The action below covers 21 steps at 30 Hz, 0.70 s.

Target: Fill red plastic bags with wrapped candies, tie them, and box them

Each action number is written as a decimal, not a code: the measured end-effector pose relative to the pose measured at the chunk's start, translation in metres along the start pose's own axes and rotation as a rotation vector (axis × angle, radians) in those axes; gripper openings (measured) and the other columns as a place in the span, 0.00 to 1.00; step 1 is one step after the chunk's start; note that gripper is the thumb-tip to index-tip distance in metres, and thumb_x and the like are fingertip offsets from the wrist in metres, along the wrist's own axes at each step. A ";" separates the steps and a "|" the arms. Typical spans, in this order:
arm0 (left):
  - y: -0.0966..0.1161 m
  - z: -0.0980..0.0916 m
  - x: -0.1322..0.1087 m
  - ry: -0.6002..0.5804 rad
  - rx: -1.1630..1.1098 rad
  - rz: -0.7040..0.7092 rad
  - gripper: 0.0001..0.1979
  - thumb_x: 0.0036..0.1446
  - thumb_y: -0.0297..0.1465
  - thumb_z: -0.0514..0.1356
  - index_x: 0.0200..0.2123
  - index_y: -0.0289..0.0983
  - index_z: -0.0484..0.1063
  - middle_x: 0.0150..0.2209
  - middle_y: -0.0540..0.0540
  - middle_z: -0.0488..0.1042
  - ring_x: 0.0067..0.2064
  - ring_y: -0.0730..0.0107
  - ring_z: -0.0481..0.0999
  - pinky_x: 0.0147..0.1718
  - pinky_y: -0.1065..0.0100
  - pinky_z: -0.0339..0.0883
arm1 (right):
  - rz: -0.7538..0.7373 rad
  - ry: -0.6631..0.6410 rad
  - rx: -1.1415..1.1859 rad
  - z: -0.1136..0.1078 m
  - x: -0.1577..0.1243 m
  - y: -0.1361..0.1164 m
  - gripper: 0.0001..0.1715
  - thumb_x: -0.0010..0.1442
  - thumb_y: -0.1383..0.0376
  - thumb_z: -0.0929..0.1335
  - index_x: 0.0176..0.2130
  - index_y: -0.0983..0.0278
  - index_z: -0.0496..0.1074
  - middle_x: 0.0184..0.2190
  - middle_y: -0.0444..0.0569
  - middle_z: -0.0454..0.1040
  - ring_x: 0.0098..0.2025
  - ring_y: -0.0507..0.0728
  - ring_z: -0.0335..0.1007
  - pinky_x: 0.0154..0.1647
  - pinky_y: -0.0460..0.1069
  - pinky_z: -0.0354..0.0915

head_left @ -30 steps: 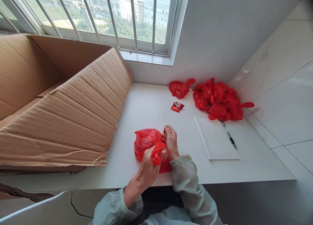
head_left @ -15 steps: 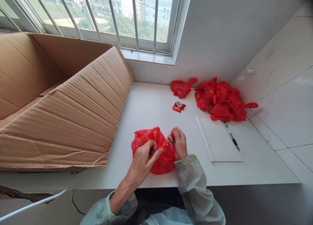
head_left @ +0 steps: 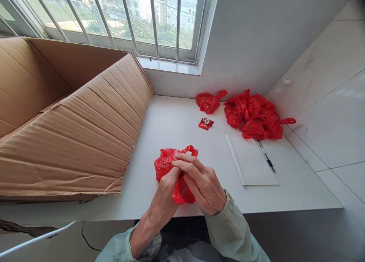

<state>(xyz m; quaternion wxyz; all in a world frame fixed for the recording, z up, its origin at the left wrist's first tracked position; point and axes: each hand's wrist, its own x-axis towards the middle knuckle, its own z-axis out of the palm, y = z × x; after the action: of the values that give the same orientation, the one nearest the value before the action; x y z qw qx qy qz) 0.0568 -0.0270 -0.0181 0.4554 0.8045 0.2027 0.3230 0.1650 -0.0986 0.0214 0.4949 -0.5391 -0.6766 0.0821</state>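
Observation:
A crumpled red plastic bag [head_left: 164, 166] sits on the white table in front of me, one handle loop standing up behind my fingers and another part hanging over my wrist side. My left hand [head_left: 167, 191] is closed on the gathered neck of the bag, its fingertips mostly hidden. Across it from the right reaches my right hand [head_left: 203, 184], fingers bent over the left thumb and closed on the bag's plastic. What lies between the two hands is partly covered. Beyond the bag lies a small red printed packet [head_left: 205, 123].
A large open cardboard box [head_left: 85, 136] takes up the left side. Along the wall are a small tied red bag [head_left: 208, 103] and a heap of red bags [head_left: 256, 116]. A white notepad [head_left: 252, 163] and a pen [head_left: 266, 157] lie at right.
My right hand has moved left and over my left hand, where before the two were apart pulling the bag's top. A handle loop now stands up behind them.

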 end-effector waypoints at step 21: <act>-0.001 -0.022 0.008 -0.049 0.225 -0.100 0.05 0.59 0.26 0.53 0.30 0.39 0.59 0.29 0.51 0.71 0.30 0.71 0.68 0.30 0.69 0.62 | -0.078 0.002 -0.625 -0.023 -0.012 0.028 0.16 0.67 0.65 0.62 0.27 0.63 0.67 0.21 0.45 0.68 0.27 0.54 0.52 0.27 0.49 0.54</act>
<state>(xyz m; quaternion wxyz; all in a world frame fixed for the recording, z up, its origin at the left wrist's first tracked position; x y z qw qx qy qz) 0.0474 -0.0083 -0.0080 0.3827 0.8469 0.2665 0.2555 0.1994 -0.1066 0.0074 0.3086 -0.6387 -0.6888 -0.1494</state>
